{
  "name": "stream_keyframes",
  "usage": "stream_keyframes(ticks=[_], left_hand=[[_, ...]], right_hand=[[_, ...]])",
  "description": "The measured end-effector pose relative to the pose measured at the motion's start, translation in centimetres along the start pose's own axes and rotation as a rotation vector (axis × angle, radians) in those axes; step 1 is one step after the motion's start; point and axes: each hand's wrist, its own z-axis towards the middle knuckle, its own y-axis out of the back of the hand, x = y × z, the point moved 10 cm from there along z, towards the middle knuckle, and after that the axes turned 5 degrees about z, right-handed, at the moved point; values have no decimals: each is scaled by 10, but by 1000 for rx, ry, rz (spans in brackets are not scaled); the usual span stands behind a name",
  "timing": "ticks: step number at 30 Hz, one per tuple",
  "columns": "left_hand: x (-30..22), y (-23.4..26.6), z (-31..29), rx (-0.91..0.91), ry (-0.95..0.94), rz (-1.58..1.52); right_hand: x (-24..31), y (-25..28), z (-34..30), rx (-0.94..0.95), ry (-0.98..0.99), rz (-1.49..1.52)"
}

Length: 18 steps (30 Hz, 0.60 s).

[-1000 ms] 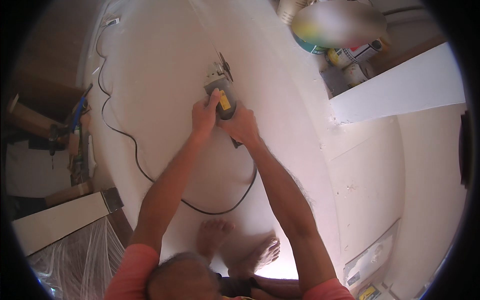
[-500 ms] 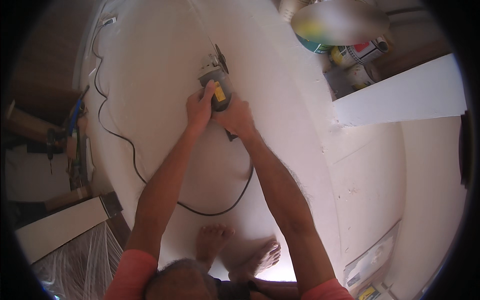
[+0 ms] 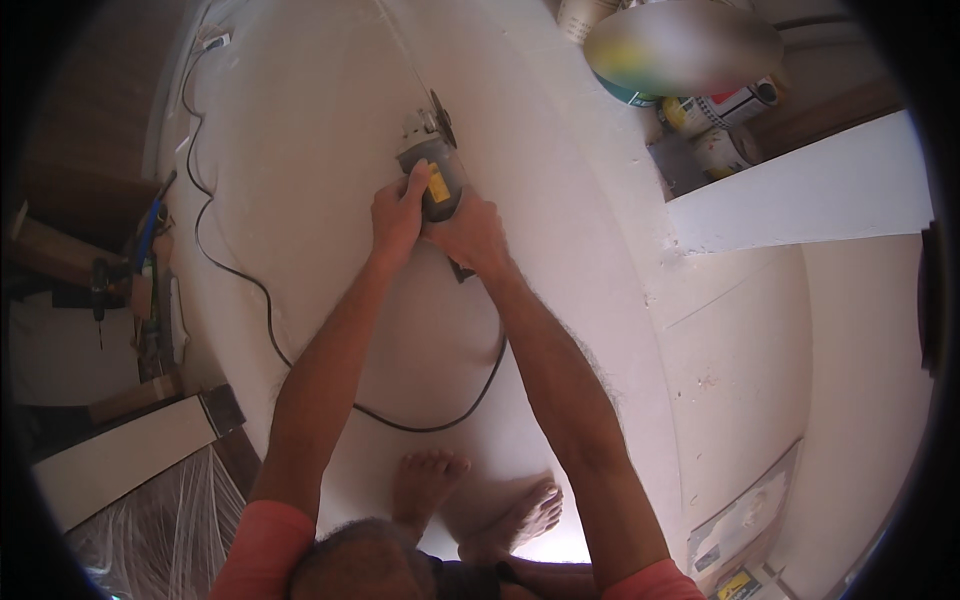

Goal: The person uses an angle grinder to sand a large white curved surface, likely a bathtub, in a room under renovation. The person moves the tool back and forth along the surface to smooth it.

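Note:
An angle grinder (image 3: pixel 436 185) with a dark body, a yellow label and a grey metal head is held out ahead of me by both hands. My left hand (image 3: pixel 399 215) is closed around its left side, the thumb lying along the top. My right hand (image 3: pixel 472 236) wraps the body from the right and rear, partly hiding it. The thin dark disc (image 3: pixel 443 118) stands on edge at the right of the head, in line with a thin straight line (image 3: pixel 402 45) on the pale dusty floor (image 3: pixel 320 150). Whether its edge is inside the floor surface I cannot tell.
A black cord (image 3: pixel 268 310) loops over the floor from a plug (image 3: pixel 216 42) at the far left, passing before my bare feet (image 3: pixel 515 520). Paint cans (image 3: pixel 725 152) stand far right beside a white ledge (image 3: pixel 810 190). At left lie a drill (image 3: pixel 100 285) and plastic-wrapped boards (image 3: pixel 165 525).

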Motion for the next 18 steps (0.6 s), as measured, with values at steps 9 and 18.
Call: stream_keyframes(ticks=[9, 18], left_hand=[[9, 2, 5, -40, -2, -26], [12, 5, 9, -83, -40, -59]], right_hand=[[1, -1, 2, -10, 15, -30], [10, -2, -5, 72, -23, 11]])
